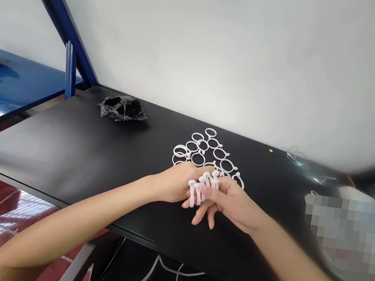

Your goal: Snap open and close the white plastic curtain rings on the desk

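Several white plastic curtain rings (197,194), each with a small eyelet, stand edge-on in a row between my two hands. My left hand (180,180) reaches in from the left, and the rings appear to sit around its fingers. From the right, my right hand (235,200) presses its thumb against the same row. The fingers overlap, so which fingertips below belong to which hand is hard to tell. Just beyond the hands, more white rings (198,159) lie loosely spread on the black table (117,163), some overlapping. My hands partly cover the nearest of them.
A crumpled black plastic bag (124,108) lies at the table's back left. Clear looped material (296,156) and a blurred-out pale item (344,241) are on the right. A white wall (220,56) rises behind; a blue metal frame (57,8) stands left. Cables (156,266) hang below.
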Tool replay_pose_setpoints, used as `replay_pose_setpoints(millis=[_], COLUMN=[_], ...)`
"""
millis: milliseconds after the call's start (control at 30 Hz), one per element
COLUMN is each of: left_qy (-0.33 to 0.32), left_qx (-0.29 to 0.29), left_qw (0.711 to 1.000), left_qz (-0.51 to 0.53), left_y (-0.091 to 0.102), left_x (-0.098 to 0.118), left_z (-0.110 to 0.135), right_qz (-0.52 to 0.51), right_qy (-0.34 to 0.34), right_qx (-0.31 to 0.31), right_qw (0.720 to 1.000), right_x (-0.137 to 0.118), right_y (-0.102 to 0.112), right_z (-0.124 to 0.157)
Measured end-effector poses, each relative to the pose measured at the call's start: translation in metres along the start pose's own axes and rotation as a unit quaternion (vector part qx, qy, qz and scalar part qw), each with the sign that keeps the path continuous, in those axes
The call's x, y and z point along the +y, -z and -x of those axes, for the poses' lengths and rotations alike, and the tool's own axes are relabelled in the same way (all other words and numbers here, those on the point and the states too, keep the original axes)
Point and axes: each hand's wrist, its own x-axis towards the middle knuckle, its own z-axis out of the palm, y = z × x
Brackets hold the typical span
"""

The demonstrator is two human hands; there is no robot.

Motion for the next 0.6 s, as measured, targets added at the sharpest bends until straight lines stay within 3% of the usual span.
replay_pose_setpoints(millis=[100,233,300,367,500,600], left_qy=[-0.018,0.021,0.018,0.002,-0.034,-0.030], left_qx=[-0.016,-0.026,-0.034,-0.041,-0.039,-0.041], left_qw=[1.000,0.993,0.983,0.978,0.987,0.981], left_qz=[-0.014,-0.116,-0.178,-0.205,-0.153,-0.185], left_y=[0.002,0.004,0.005,0.007,0.008,0.006], left_x=[0.001,0.002,0.002,0.002,0.003,0.003], left_z=[-0.001,-0.002,-0.002,-0.001,0.000,0.000], right_qz=[0.021,0.017,0.023,0.029,0.011,0.007], right_qy=[0.010,0.016,0.021,0.023,0.015,0.003], right_qx=[-0.005,0.085,0.097,0.069,-0.066,-0.073], right_qw=[1.000,0.996,0.995,0.997,0.998,0.997], right_x=[0.002,0.007,0.009,0.009,0.006,0.005], right_y=[-0.004,-0.013,-0.014,-0.010,0.006,0.012], right_z=[0.001,-0.003,-0.005,-0.005,-0.001,0.001])
